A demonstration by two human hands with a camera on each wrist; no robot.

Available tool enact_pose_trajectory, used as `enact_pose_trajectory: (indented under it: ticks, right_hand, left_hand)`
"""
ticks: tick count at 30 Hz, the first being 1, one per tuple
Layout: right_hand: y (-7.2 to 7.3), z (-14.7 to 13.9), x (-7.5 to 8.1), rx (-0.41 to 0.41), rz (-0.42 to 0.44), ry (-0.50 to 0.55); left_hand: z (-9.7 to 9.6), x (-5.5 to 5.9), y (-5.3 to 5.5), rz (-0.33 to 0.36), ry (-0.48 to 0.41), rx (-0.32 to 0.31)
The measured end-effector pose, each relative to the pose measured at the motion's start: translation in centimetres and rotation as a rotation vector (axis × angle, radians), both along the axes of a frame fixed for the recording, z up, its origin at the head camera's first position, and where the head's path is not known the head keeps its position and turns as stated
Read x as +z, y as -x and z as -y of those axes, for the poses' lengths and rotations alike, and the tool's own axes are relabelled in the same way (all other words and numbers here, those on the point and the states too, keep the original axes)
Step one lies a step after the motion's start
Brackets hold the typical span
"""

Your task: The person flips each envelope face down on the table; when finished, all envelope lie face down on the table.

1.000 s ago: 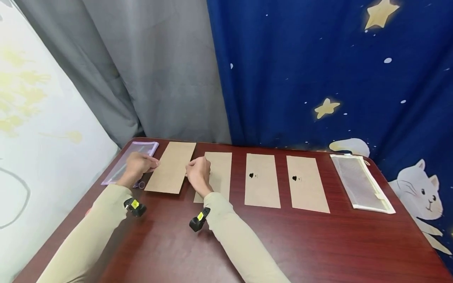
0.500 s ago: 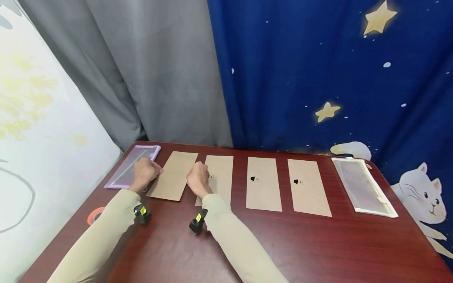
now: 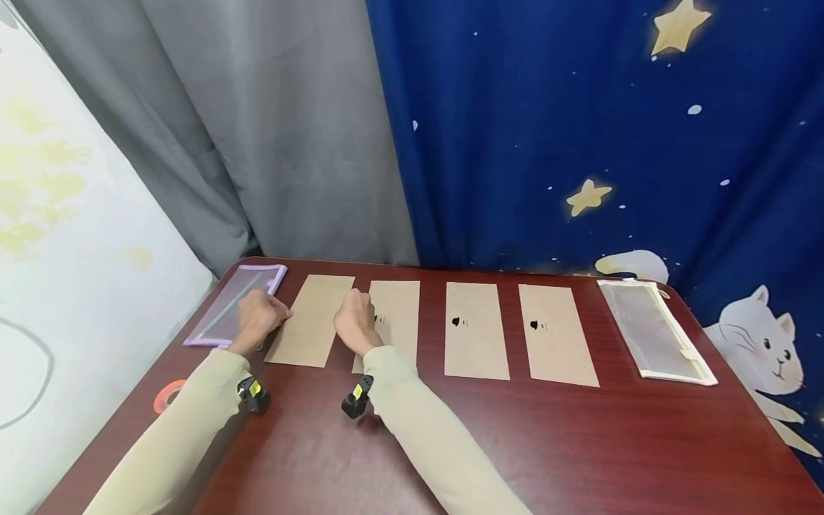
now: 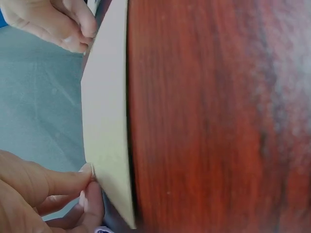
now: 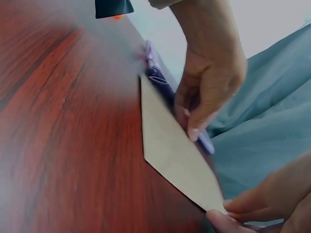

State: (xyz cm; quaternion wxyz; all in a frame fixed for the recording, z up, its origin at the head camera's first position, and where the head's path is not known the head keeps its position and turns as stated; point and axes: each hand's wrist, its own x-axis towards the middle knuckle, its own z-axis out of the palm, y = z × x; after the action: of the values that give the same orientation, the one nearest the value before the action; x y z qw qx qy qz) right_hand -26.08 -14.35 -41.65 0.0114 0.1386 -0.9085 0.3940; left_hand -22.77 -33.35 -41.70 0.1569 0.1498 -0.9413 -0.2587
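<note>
A thin, plain brown kraft-paper rectangle [image 3: 312, 325] lies flat at the back left of the table. My left hand [image 3: 257, 318] pinches its left edge between thumb and fingers, as the left wrist view shows close up. On the opposite edge, my right hand [image 5: 272, 196] pinches it too, thumb and fingertips at the rim. A second kraft rectangle [image 3: 402, 307] with a small black hat print is partly covered by my right hand. Two more hat-printed rectangles, one nearer [image 3: 476, 336] and one farther right [image 3: 560, 340], complete the row.
Left of the row lies a purple-edged mesh zip pouch [image 3: 219, 318], partly behind my left hand. A cream-edged mesh pouch [image 3: 656, 332] lies at the far right. An orange ring-shaped roll [image 3: 166, 395] is beside my left forearm. Curtains [image 3: 309, 143] hang behind the table [image 3: 579, 450].
Both hands have lowered the plain kraft rectangle from slightly above the table to flat on it. It has shifted a little towards me, lining up with the others.
</note>
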Motion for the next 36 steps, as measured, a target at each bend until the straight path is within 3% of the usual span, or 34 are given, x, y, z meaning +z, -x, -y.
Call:
enact_pose_trajectory:
  ticks: [7, 13, 17, 20, 22, 31, 36]
  right_hand:
    - [0.5, -3.7, 1.8, -0.006, 0.129, 0.086]
    - [1.2, -8.2, 2.6, 0.016, 0.289, 0.239]
    - [1.7, -11.0, 2.6, 0.037, 0.417, 0.37]
    - [2.2, -12.8, 2.6, 0.075, 0.493, 0.401]
    - [2.6, -13.8, 2.7, 0.091, 0.536, 0.418]
    - [3.7, -16.8, 2.0, 0.049, 0.788, 0.538]
    - [3.8, -17.2, 1.4, 0.033, 0.837, 0.625]
  left_hand:
    - [-1.3, 0.4, -0.1, -0.014, -0.003, -0.015]
    - [-4.9, 2.2, 0.2, 0.077, -0.076, -0.087]
    - [-7.5, 3.1, 0.8, 0.192, -0.329, -0.194]
    - [-8.9, 3.4, 1.2, 0.31, -0.576, -0.266]
    - [-9.6, 3.4, 1.5, 0.374, -0.674, -0.293]
    - [-11.2, 3.5, 2.0, 0.499, -0.807, -0.259]
    - [-11.9, 3.2, 2.1, 0.512, -0.813, -0.247]
